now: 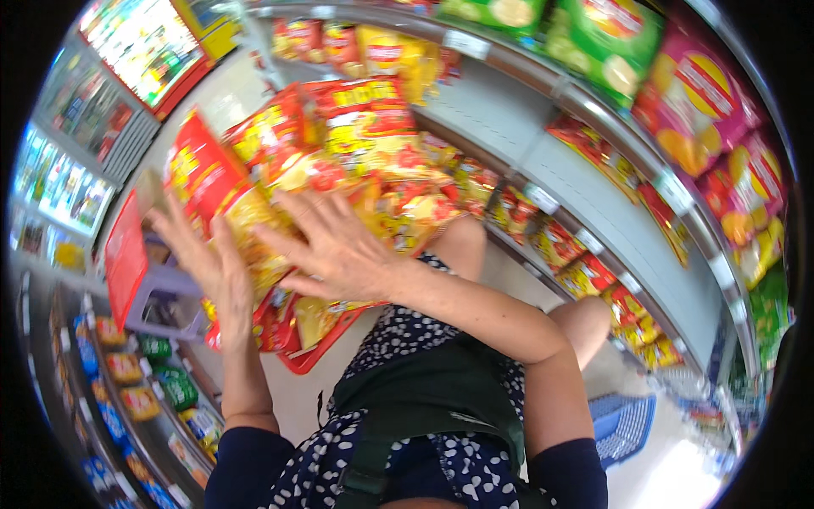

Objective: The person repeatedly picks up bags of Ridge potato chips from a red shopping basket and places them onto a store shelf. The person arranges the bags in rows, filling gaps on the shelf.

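Observation:
A heap of red and yellow snack bags [369, 127] rises from a red plastic basket [305, 364] in front of me; the bags hide most of it. My left hand [206, 254] is at the heap's left side, fingers spread, against a red and yellow snack bag [210, 172] that leans upright there. Across the front of the heap lies my right hand [337, 245], palm down with fingers apart, touching the bags. Neither hand's fingers are closed around a bag.
Shelves with a pale metal deck [572, 172] curve along the right, holding green chip bags [604, 44] and pink ones [706, 102]. A purple stool [165, 299] stands at left near a lower snack shelf [146, 439]. A blue basket [620, 426] is on the floor at lower right.

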Demonstrator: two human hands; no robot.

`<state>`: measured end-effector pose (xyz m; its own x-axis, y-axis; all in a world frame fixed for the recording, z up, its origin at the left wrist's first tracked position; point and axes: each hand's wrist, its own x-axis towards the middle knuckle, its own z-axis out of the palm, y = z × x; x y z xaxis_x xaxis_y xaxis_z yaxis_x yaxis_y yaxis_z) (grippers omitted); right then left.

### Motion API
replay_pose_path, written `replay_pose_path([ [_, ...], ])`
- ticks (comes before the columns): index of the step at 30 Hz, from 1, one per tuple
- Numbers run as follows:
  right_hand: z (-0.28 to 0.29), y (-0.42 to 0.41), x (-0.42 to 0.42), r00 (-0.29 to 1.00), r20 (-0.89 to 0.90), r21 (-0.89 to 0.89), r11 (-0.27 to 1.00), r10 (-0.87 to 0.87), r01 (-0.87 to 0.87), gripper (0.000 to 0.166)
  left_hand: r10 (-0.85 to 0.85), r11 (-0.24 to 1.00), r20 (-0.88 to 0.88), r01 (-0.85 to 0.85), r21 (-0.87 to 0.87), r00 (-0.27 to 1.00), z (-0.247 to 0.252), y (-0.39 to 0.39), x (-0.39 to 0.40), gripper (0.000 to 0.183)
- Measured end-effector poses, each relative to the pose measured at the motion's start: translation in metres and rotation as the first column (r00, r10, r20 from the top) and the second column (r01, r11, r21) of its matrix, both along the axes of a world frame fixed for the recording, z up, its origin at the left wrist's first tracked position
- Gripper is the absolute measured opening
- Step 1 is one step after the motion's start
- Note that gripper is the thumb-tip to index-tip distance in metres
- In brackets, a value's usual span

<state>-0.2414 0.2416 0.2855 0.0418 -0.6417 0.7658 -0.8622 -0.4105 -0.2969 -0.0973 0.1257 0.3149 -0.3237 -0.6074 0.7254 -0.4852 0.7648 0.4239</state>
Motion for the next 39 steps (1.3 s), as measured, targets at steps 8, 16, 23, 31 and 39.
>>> replay_pose_path([
  [8, -0.060, 0.115, -0.126, 0.833, -0.068, 0.030, 0.833, -0.550, 0.553, 0.060, -0.874, 0.441, -0.178, 0.892, 0.103, 0.453, -0.034, 0.175, -0.134, 0.054],
  [16, -0.116, 0.252, -0.320, 0.020, -0.083, 0.059, 0.015, -0.996, 0.998, 0.036, -0.877, 0.281, -0.134, 0.718, 0.637, 0.462, -0.094, 0.237, -0.344, 0.062],
  [23, -0.178, 0.350, -0.470, 0.112, -0.461, -0.089, 0.171, -0.880, 0.981, 0.044, -0.961, 0.240, -0.065, 0.927, 0.290, 0.269, -0.092, 0.253, -0.265, 0.045],
  [31, -0.136, 0.351, -0.473, 0.092, -0.588, -0.139, 0.213, -0.804, 0.967, 0.040, -0.994, -0.001, -0.088, 0.766, 0.642, 0.072, -0.097, 0.232, -0.219, 0.040],
  [39, -0.047, 0.242, -0.239, 0.352, -0.324, 0.077, 0.346, -0.878, 0.935, 0.010, -0.613, -0.447, -0.624, 0.439, 0.780, 0.484, -0.106, 0.234, -0.232, 0.079],
])
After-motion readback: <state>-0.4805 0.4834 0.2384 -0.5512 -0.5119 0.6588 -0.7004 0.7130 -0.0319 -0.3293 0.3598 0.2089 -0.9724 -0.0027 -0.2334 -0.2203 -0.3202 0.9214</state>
